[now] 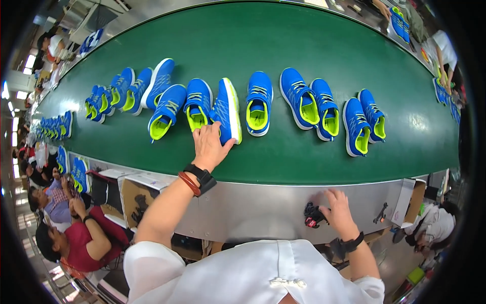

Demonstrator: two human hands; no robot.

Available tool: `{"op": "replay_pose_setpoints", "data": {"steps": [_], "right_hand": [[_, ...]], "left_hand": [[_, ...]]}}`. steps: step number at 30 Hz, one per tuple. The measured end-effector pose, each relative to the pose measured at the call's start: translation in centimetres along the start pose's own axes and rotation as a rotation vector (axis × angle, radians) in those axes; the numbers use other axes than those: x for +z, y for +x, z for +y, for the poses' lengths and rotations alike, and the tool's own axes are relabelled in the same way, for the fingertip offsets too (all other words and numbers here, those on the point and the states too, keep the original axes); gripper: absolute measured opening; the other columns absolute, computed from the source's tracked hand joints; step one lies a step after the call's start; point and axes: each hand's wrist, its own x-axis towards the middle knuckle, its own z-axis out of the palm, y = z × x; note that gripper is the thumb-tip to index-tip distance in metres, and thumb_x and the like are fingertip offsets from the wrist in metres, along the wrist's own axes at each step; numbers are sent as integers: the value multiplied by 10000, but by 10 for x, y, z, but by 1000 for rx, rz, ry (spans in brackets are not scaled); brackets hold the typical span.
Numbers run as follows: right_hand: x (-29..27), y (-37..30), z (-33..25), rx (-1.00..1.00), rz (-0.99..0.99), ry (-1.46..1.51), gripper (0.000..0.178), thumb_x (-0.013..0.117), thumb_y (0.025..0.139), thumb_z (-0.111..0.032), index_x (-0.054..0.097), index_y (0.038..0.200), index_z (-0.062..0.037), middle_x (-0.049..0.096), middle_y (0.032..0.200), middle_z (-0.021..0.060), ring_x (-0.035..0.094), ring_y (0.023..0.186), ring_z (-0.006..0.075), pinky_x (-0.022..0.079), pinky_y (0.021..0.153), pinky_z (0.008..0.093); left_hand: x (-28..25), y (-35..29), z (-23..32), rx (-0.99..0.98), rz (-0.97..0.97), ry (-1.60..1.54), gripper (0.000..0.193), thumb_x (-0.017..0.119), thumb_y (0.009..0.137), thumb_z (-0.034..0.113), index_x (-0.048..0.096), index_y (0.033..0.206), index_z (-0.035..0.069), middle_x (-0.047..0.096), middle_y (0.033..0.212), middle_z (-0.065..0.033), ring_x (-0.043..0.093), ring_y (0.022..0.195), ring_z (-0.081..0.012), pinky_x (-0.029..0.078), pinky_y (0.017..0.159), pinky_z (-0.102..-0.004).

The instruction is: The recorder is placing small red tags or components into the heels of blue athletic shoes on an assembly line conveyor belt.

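My left hand [208, 145] is at the heel end of a blue sneaker [223, 114] that leans on its side, its white and lime sole edge facing right. The thumb lies on the sole side and the fingers reach over the heel opening. Another blue sneaker [198, 97] lies just left of it, partly hidden by my fingers. To the right rests a single sneaker [259, 96] with a lime lining. My right hand [338, 213] hovers over the metal ledge, fingers apart and holding nothing, beside a small black object with a red patch [312, 215].
Several matching sneakers [121, 88] line the green conveyor belt [228, 40] to the left, with two pairs to the right [357, 126]. Along the near side runs the metal ledge [253, 210], with a small black tool [380, 213]. Cardboard boxes [134, 200] and co-workers [96, 238] flank me.
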Motion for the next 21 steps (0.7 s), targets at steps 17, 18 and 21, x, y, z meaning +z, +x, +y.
{"op": "replay_pose_setpoints", "data": {"steps": [17, 18, 21], "right_hand": [[-63, 89, 49, 77, 288, -145, 623, 752, 650, -78, 499, 1219, -55, 479, 1236, 173, 450, 1155, 356, 381, 949, 439], [-69, 94, 52, 39, 363, -192, 648, 761, 640, -81, 491, 1229, -67, 466, 1256, 178, 435, 1180, 364, 371, 962, 448], [-64, 123, 64, 25, 410, -241, 666, 787, 612, -109, 494, 1209, -90, 441, 1284, 188, 403, 1219, 382, 336, 993, 469]], "left_hand": [[9, 21, 10, -65, 39, 254, 681, 693, 722, 417, 491, 1290, 101, 486, 1190, -213, 440, 1118, -377, 317, 947, -500], [12, 19, -5, -125, 14, 198, 696, 705, 706, 423, 486, 1285, 106, 508, 1123, -236, 487, 1031, -394, 349, 902, -501], [29, 19, -45, -378, -23, 68, 678, 644, 767, 475, 456, 1311, 115, 606, 1091, -177, 568, 1026, -333, 344, 877, -537]]}}
